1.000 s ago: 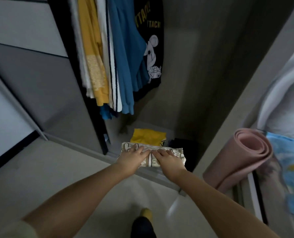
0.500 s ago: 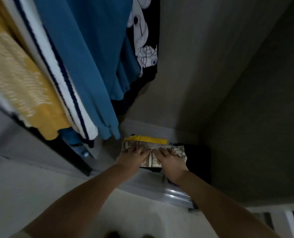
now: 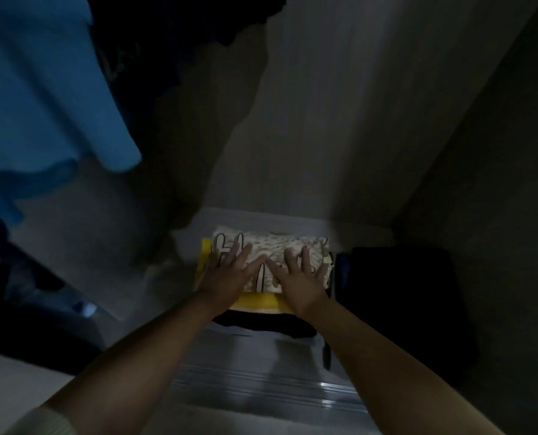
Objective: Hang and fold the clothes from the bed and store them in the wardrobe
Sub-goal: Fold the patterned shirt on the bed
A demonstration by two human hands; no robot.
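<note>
Fingers of the left hand [image 3: 226, 273] and right hand [image 3: 302, 274] lie flat and spread on the folded patterned garment [image 3: 270, 255], stacked on the yellow garment [image 3: 258, 301] at 6 o'clock in the wardrobe floor [image 3: 261, 219]; press evenly, squaring edges before release.

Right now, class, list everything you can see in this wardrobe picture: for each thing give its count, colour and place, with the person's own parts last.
folded patterned garment: one, cream with dark print, on top of the stack on the wardrobe floor
folded yellow garment: one, yellow, directly beneath the patterned one
folded black garment: one, black, under the yellow one
dark folded pile: one, black, right of the stack
hanging blue garment: one, blue, upper left
door track: one, silvery, at the wardrobe's front edge
left hand: one, flat on the patterned garment
right hand: one, flat beside it
</note>
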